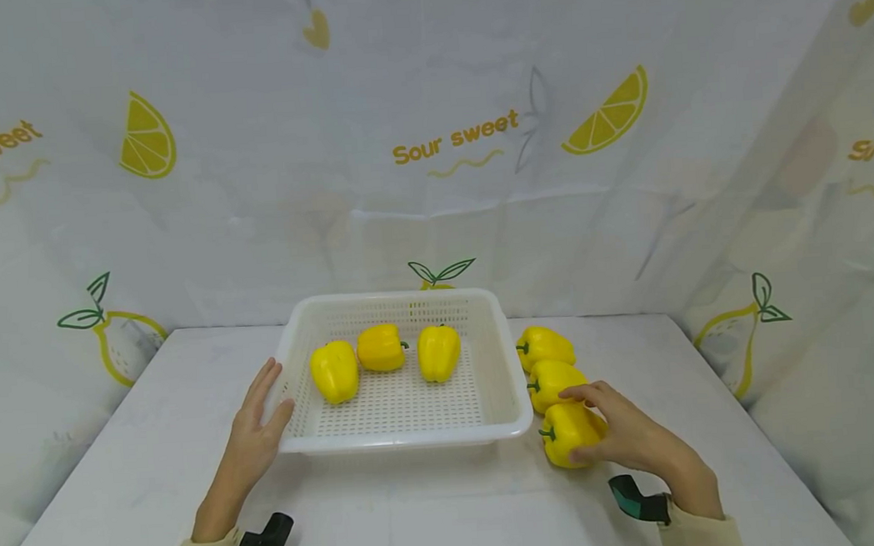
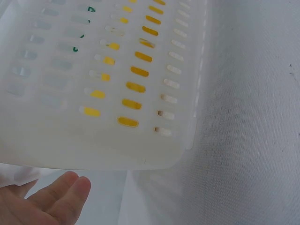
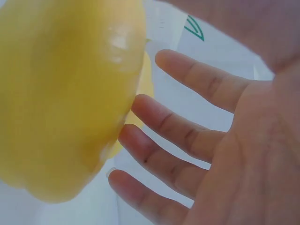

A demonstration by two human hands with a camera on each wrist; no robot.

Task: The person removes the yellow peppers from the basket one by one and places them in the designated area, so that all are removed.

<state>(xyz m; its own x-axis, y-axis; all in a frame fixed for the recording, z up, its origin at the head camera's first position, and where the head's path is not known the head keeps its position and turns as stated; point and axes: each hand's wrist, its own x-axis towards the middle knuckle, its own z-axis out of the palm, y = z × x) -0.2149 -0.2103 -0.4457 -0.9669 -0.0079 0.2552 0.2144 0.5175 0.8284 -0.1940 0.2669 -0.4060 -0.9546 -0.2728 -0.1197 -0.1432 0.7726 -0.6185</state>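
The left hand (image 1: 255, 434) is at the basket's left side, fingers straight and thumb apart from them, gripping nothing; whether it touches the wall I cannot tell. The basket (image 1: 409, 437) sits on the counter (image 1: 415, 525). It looks like thin plastic, light, fairly stiff with a little give; the rolled rim is the place to hold or steady it, better than the slotted wall.

Inside, at the left, the left pepper (image 1: 334, 373) lies near the wall; just right of it and a little farther is the centre pepper (image 1: 378, 348), then the right pepper (image 1: 439, 354), apart from both. All look glossy, so probably slick, and light if hollow.

Right of the basket, three more run in a row from far to near: the far pepper (image 1: 548, 346), the middle pepper (image 1: 552, 380) and the near pepper (image 1: 565, 434). The right hand (image 1: 629, 432) spans the near pepper, fingers on the far side, thumb on the near side, spread rather than clamped; firm contact I cannot confirm. Best hold is across the broad lobed body, pressing evenly, leaving the thin stem alone, as it may snap.
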